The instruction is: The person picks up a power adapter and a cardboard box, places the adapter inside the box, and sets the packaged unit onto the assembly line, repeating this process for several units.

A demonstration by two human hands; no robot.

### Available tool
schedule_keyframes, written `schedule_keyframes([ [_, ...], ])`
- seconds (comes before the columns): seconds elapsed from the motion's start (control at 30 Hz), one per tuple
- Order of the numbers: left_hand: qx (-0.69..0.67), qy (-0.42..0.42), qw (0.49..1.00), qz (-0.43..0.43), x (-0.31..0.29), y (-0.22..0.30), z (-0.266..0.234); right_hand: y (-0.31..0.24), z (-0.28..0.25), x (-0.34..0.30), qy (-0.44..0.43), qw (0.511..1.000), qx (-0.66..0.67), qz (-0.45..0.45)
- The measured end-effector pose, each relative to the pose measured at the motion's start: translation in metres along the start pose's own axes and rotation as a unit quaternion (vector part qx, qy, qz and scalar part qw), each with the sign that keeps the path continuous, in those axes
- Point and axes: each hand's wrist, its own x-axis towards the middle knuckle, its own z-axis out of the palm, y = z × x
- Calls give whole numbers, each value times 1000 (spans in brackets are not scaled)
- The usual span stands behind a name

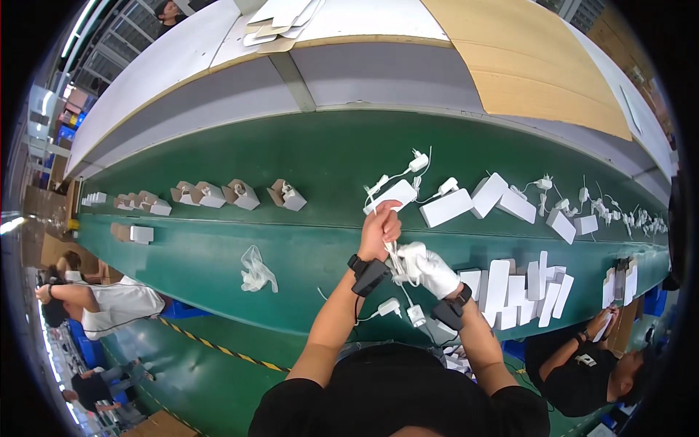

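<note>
My left hand (380,230), bare, has its fingers curled round a white cable near the middle of the bench. Beside it, my right hand (431,271) wears a white glove and grips loops of the same white cable (395,264). A white power adapter (389,306) hangs below my hands, and a second white plug piece (416,315) dangles next to it. Just beyond my left fingers lies a long white box (397,194). Which adapter each cable strand belongs to is hard to tell.
More white boxes (445,208) and adapters lie along the green belt (328,175). Open boxes (240,194) stand in a row at left. A clear plastic bag (257,271) rests nearer. White boxes (498,284) are grouped at right. Co-workers (582,371) sit at both sides.
</note>
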Motion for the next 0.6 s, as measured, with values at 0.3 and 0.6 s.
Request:
schedule_keyframes([
  [0.3,314,-55,938,135,42,-16,-27,5,-51,10,95,994,-11,-50],
  [0.6,864,157,479,6,73,-31,-80,-52,-43,-50,86,993,-26,-81],
])
